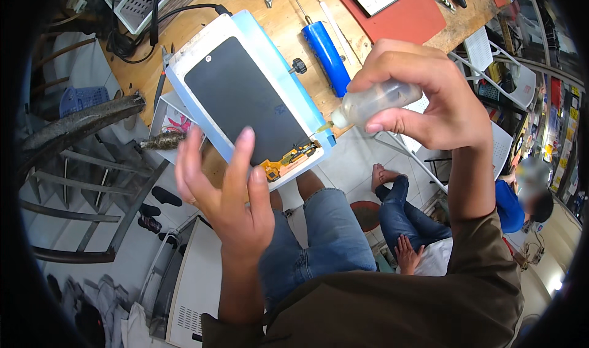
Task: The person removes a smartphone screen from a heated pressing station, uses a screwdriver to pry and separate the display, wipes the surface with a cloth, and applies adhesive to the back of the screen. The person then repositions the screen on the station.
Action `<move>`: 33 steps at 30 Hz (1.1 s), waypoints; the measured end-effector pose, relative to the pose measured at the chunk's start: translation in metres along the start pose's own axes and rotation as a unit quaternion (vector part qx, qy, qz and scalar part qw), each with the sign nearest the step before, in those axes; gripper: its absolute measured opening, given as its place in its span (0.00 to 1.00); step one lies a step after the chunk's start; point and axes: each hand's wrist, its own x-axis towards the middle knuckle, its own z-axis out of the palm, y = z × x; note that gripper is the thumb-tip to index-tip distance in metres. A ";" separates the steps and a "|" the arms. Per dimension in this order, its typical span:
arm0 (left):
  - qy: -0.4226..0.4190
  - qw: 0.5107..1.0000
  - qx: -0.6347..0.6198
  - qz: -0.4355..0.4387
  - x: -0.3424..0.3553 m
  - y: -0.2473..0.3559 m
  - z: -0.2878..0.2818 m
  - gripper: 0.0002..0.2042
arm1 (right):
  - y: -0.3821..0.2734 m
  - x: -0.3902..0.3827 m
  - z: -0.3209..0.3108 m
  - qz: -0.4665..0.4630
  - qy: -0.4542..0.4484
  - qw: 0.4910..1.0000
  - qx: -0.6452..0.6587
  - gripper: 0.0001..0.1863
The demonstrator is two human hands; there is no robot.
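Observation:
My right hand (445,96) grips a small translucent squeeze bottle (383,102), tipped so its thin nozzle points down-left. The nozzle's end is at the lower right corner of a black phone screen panel (242,96). That panel lies on the white top of a light-blue boxy device (250,26) with a black knob. Along the panel's near edge runs an orange-gold flex cable (285,162) with small dark parts. My left hand (233,207) is open, fingers spread, over the panel's lower left edge. Whether its fingertips touch the panel I cannot tell.
A blue handheld tool (325,56) with a long metal rod lies right of the device. Beyond are a red mat (392,19), a white basket (138,7) and black cables. A seated person's legs (399,216) are to the right, a curved metal railing (80,219) to the left.

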 end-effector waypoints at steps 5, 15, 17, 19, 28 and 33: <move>-0.055 0.998 -0.010 -0.027 0.022 -0.014 0.004 0.22 | 0.002 0.005 0.003 -0.019 0.002 1.000 0.003 0.19; -0.074 0.988 0.125 0.046 0.063 -0.014 0.003 0.25 | 0.005 0.005 0.016 -0.023 0.011 0.999 0.027 0.20; -0.072 0.989 0.122 0.051 0.066 -0.016 0.004 0.25 | 0.004 0.006 0.017 -0.026 0.016 0.999 0.026 0.20; -0.072 0.988 0.127 0.052 0.067 -0.016 0.005 0.25 | 0.003 0.006 0.019 -0.030 0.022 0.999 0.022 0.20; -0.096 0.985 0.137 0.045 0.058 -0.014 -0.001 0.25 | -0.001 0.009 0.027 -0.028 0.035 0.999 0.027 0.19; -0.135 0.980 0.142 0.035 0.045 -0.012 -0.010 0.25 | 0.000 0.013 0.029 -0.038 0.036 0.998 0.018 0.18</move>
